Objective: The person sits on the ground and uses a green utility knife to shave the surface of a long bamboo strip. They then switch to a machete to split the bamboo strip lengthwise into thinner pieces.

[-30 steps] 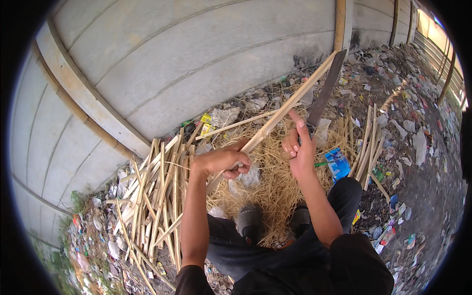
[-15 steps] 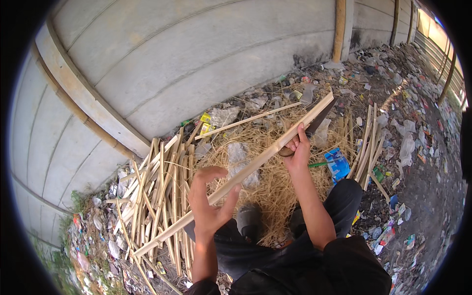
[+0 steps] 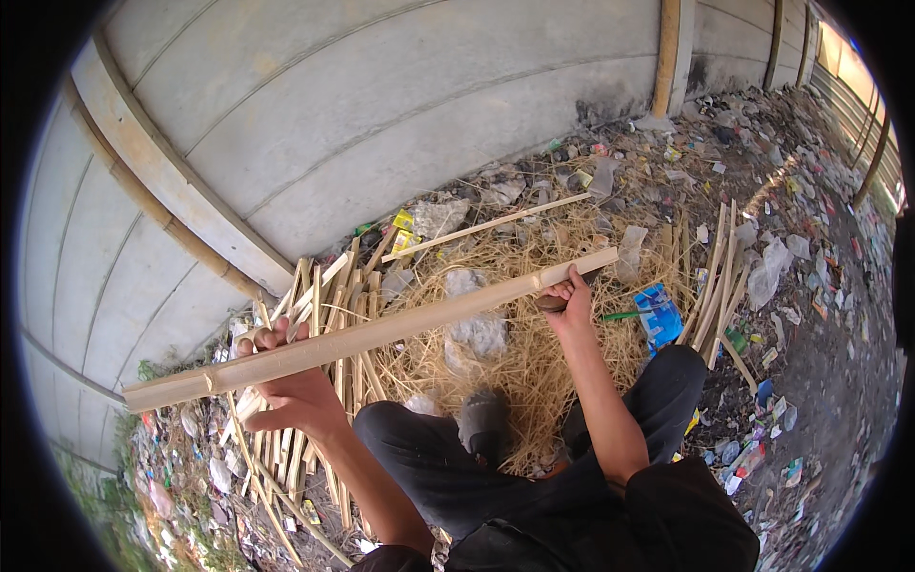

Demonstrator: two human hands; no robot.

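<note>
A long pale split-bamboo strip [image 3: 419,322] with visible joints lies across both of my hands, its left end lower. My left hand [image 3: 303,398] supports it loosely near that end, palm up. The fingers pass behind the strip and their tips show above it, while the thumb stands apart below. Around the other end my right hand [image 3: 575,310] is closed, thumb on the strip. It also grips a knife [image 3: 553,304] by its brown handle; the strip and hand hide most of the dark blade.
Bamboo strips lie in a pile [image 3: 329,305] on the left and a smaller bundle [image 3: 720,281] on the right. Straw-like shavings [image 3: 534,391] surround my feet. A blue wrapper [image 3: 660,319] lies near my right knee. Litter covers the ground along a concrete wall [image 3: 410,114].
The bamboo strip has swung to a flatter angle and shifted left. My left hand has moved left and outward along with it. My right hand has moved slightly down, the knife blade now mostly hidden.
</note>
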